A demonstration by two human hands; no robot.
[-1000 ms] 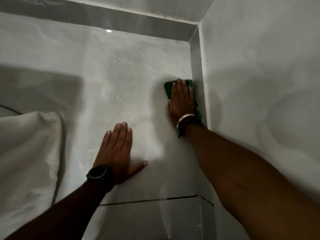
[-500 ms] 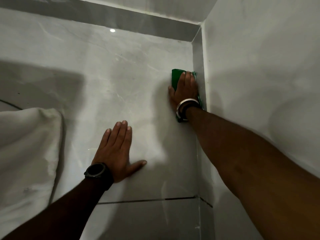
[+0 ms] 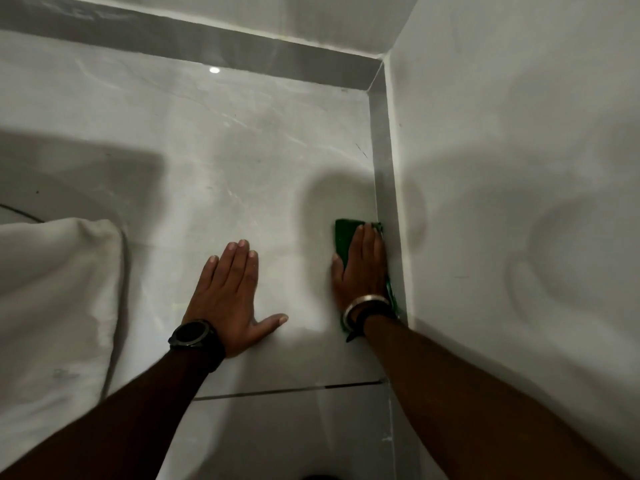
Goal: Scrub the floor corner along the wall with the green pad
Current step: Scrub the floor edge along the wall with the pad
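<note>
The green pad [image 3: 343, 237] lies flat on the grey tiled floor [image 3: 242, 161], tight against the grey skirting strip [image 3: 382, 174] at the foot of the right wall [image 3: 502, 150]. My right hand [image 3: 360, 268] presses down on the pad with flat fingers and covers most of it; green shows past the fingertips and along the wrist. A silver bangle sits on that wrist. My left hand [image 3: 228, 292] rests flat on the floor to the left, fingers together, thumb out, holding nothing. It wears a black watch.
A white cloth or cushion [image 3: 55, 306] lies on the floor at the left. The far wall's skirting [image 3: 207, 39] meets the right skirting at the corner [image 3: 377, 77]. A dark grout line [image 3: 287, 389] crosses the floor below my hands.
My right hand has slid the pad back along the right skirting toward me, away from the corner. My left hand stays planted on the floor.
</note>
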